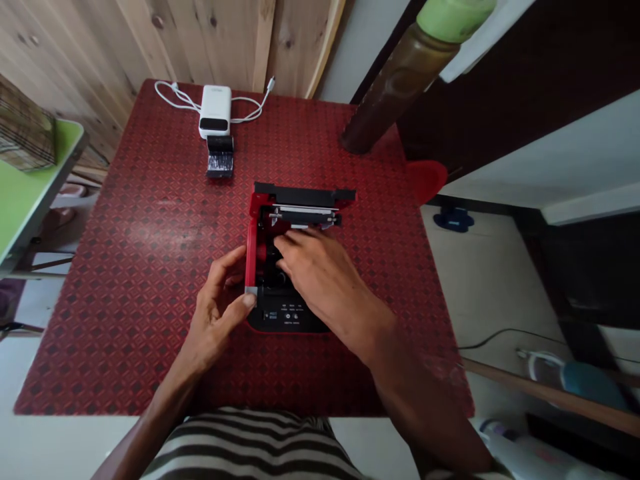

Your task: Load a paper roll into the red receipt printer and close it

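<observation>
Your left hand is clamped on the printer's left wall. Your right hand is in its open bay, and I can't tell if it's gripping.

left hand half-curled, thumb forward, right hand palm-down, fingers extended, forearms reaching ahead

Seen from above, my two forearms are bare as far as they show, and my left grip and right grip are uncovered too. At the lower edge I wear a striped garment, with broad dark and pale bands running crosswise over softly folded cloth. A sliver of the same stripes shows under my right arm.
</observation>
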`<state>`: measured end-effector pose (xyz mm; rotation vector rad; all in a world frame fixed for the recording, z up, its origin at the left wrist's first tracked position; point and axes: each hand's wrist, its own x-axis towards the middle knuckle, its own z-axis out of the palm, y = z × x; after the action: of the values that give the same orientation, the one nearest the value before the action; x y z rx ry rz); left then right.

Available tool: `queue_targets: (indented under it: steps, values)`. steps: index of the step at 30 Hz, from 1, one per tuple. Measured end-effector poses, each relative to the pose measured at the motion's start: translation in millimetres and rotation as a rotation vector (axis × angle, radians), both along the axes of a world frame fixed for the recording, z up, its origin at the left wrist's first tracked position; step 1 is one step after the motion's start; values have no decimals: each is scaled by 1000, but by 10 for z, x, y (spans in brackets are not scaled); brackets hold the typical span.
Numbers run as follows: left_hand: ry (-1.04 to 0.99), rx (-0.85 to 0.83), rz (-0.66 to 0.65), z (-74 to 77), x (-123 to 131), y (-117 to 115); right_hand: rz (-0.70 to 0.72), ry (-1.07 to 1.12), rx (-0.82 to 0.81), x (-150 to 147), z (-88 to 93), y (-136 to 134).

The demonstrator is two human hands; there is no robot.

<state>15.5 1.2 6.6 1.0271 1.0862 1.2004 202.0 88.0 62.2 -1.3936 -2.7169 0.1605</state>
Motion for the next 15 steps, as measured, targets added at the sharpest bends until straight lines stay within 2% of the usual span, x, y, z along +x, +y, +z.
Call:
queue_targets:
  steps: [10, 15]
  values:
    - [2, -15, 2, -27, -14, -10, -72, -206, -147, -223, 165, 125]
    - [14, 14, 10, -42, -11, 4, -105, -226, -119, -212, 296, -2]
